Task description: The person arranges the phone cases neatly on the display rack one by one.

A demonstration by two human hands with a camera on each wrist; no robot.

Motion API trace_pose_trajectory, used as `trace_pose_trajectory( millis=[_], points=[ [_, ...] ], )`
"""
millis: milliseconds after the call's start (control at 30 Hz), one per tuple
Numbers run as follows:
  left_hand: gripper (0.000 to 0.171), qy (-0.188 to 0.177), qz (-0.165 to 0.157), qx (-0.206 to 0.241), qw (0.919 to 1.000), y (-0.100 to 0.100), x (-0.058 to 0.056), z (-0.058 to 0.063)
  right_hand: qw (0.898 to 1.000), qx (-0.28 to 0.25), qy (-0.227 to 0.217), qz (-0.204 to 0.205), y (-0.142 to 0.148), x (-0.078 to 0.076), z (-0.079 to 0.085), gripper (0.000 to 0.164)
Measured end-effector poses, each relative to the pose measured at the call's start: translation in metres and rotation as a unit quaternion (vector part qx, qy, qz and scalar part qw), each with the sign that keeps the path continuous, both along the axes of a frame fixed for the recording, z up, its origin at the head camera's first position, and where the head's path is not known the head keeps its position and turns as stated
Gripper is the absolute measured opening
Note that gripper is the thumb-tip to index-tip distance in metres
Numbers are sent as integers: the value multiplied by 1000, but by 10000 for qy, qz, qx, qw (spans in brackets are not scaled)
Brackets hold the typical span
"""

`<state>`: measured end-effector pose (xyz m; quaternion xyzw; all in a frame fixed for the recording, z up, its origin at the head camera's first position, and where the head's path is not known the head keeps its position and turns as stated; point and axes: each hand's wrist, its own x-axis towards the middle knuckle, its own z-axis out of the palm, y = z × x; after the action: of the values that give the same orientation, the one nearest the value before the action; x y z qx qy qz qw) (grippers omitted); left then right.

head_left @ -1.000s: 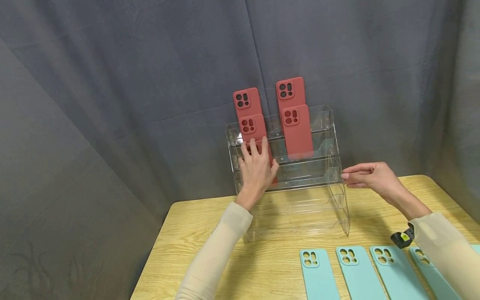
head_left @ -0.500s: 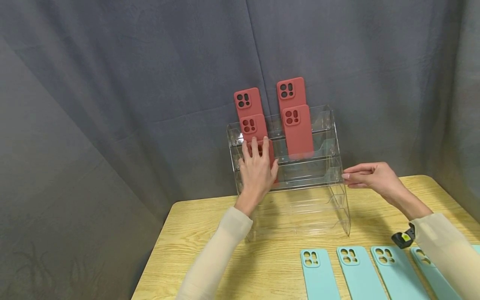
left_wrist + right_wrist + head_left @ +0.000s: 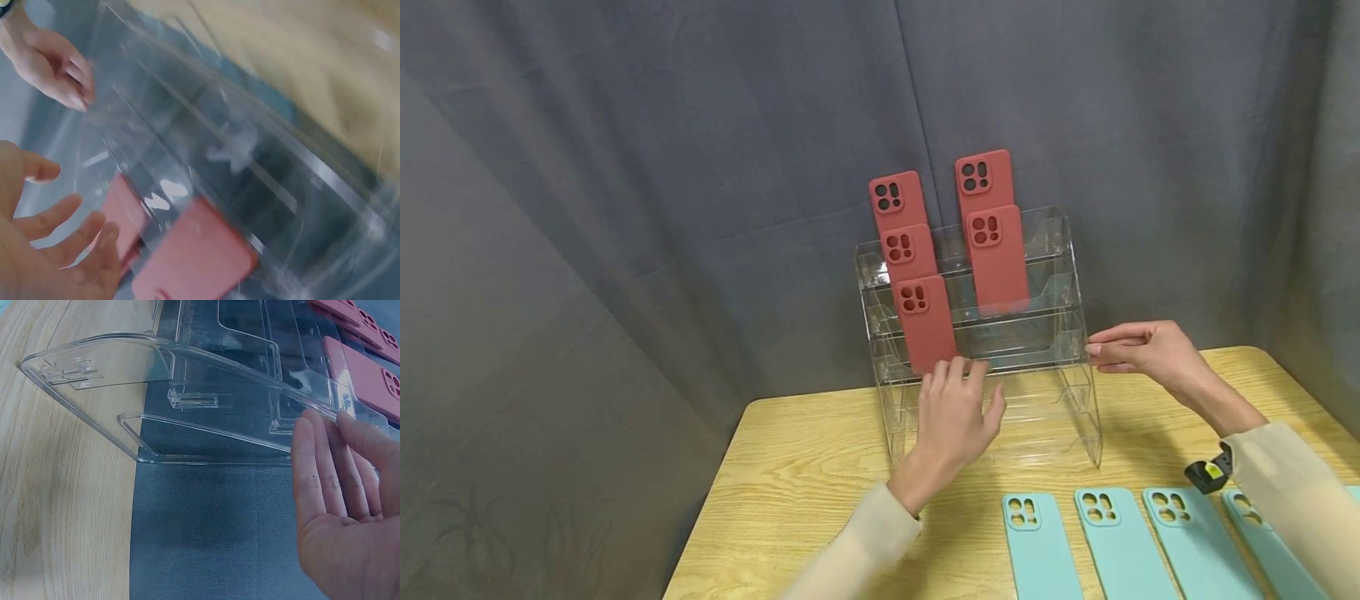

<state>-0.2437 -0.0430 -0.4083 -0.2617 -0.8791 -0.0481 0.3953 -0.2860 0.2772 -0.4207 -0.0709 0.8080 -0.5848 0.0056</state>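
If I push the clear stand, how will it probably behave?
The clear stand is probably light for its size, since its walls look thin. It seems stiff: its panels have straight edges. A push might slide it, as the wooden table looks smooth.

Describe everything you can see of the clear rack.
The clear rack looks like transparent plastic, with stepped tiers between two side panels that have rounded corners. It stands upright on the wooden table, before a gray curtain. Red phone cases lean in its upper three tiers: three in the left column, two in the right. The right hand appears to touch its right side panel with the fingertips; the left hand is in front, contact unclear.
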Motion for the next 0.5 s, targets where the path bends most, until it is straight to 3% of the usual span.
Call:
trace_pose_trajectory(
  millis=[133, 233, 500],
  points=[
    [23, -670, -182, 168, 9974, 6, 19, -16, 10000, -42, 10, 18, 0, 0, 2, 54],
    [26, -1222, -108, 169, 9923, 10, 31, -28, 10000, -64, 27, 25, -1, 1, 3, 54],
    [35, -2671, 229, 96, 9634, 24, 53, -60, 10000, 73, 66, -1, 0, 3, 1, 54]
  ],
)
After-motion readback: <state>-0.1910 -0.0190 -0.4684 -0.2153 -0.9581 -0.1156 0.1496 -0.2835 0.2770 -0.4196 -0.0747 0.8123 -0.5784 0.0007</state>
